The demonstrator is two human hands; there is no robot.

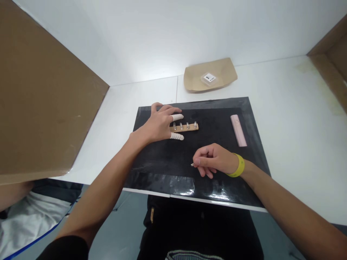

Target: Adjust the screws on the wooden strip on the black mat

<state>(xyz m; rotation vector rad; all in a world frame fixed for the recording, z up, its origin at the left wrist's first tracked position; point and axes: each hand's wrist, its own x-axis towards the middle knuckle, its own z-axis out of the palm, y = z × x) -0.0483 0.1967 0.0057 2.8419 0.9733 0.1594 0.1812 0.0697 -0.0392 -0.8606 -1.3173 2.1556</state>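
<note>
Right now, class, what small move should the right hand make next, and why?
Probably carry the right hand and its small metal piece up to the wooden strip: the left hand already steadies that strip, whose pegs stand upright.

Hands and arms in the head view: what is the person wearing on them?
The left hand has white ribbed finger cots on two fingertips. The right hand wears no finger covers; a yellow wristband circles its wrist. Both forearms are bare, with a dark sleeve edge showing at the left upper arm.
</note>
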